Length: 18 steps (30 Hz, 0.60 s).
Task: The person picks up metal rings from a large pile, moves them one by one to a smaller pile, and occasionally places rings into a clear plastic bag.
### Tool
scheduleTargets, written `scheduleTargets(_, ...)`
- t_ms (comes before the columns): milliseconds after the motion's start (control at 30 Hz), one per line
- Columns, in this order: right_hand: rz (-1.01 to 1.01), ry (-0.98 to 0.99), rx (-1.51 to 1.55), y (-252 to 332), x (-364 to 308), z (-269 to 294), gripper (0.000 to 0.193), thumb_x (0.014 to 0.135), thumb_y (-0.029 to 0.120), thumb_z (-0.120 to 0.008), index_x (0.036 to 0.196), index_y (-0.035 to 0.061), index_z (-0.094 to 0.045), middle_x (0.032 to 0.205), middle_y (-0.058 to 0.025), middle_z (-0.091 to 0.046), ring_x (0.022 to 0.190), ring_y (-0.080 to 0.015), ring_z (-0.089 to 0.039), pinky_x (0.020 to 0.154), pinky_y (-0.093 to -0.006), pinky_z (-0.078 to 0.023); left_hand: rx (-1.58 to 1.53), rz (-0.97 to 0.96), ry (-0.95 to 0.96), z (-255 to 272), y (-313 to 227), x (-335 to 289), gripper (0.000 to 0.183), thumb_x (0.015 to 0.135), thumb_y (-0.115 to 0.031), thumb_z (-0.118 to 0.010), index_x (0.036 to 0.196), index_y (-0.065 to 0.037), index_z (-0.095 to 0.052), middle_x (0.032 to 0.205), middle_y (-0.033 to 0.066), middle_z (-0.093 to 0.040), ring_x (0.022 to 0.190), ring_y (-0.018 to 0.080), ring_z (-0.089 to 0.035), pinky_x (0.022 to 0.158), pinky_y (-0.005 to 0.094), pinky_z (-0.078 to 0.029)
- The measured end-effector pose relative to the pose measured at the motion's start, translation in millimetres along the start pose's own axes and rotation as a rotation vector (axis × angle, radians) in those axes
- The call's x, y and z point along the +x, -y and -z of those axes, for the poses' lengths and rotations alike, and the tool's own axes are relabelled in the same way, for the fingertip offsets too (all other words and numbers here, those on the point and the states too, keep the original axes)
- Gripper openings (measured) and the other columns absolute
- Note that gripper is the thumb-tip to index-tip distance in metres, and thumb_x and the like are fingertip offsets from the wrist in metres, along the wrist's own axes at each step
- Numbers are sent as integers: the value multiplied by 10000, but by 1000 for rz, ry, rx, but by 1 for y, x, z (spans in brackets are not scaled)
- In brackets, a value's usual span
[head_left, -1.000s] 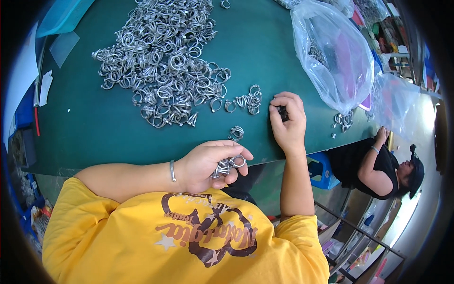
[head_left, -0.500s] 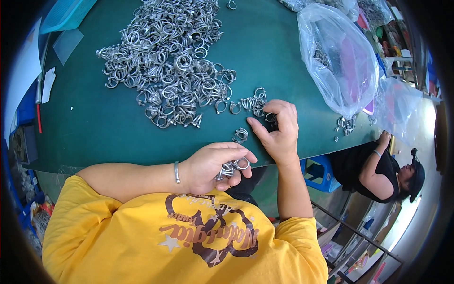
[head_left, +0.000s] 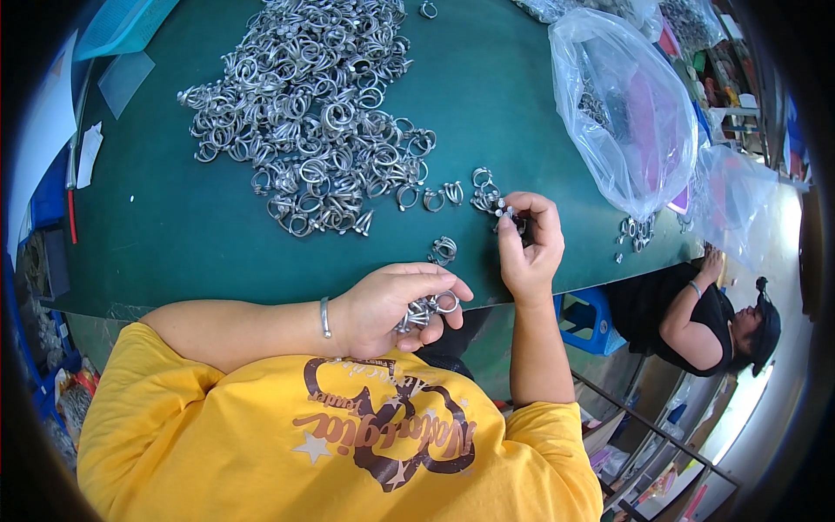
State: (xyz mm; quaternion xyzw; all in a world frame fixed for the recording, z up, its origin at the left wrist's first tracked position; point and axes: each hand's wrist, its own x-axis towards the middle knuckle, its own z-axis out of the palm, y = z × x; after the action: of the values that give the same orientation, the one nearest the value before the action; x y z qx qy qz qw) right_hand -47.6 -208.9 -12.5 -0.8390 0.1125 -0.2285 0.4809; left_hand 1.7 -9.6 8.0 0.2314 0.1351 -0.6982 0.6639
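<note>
My left hand (head_left: 383,304) is cupped near the table's front edge, its fingers curled around several silver metal rings (head_left: 422,311). My right hand (head_left: 533,252) pinches more rings (head_left: 513,217) between thumb and fingers; the fingers partly hide them. Just beyond it a small cluster of rings (head_left: 484,193) lies on the green tabletop. Between my two hands sits a little group of rings (head_left: 442,250), close to the left fingertips. A big heap of the same silver rings (head_left: 304,113) spreads over the far middle of the table.
A clear plastic bag (head_left: 609,113) stands open at the right, with loose rings (head_left: 637,231) near it. A turquoise basket (head_left: 117,26) is at the far left. Past the table's right end, another person (head_left: 687,313) sits by a blue stool (head_left: 587,324).
My right hand has moved slightly right and toward me, and its thumb and fingers have closed on rings. The row of rings there has split apart. My left hand stays still.
</note>
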Motion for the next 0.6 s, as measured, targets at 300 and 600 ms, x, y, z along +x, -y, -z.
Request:
scheduleTargets(300,153,46,-184,-3,4,3,141,756,-69,-553,880,-6,-577,794,-80,-582,670,-146,-550,622,-250,-453,-21,-1,6,1,-1,0,258,969,-197,-390,1003,4,-549,817,135,-585,524,127,-505,376,202,-347)
scheduleTargets(600,49,7,-153,-2,3,2,107,789,-57,-527,862,-2,-583,788,-78,-572,670,-140,-543,607,-244,-447,-34,7,19,2,-2,1,269,970,-208,-390,1005,10,-544,817,132,-578,525,127,-505,378,200,-351)
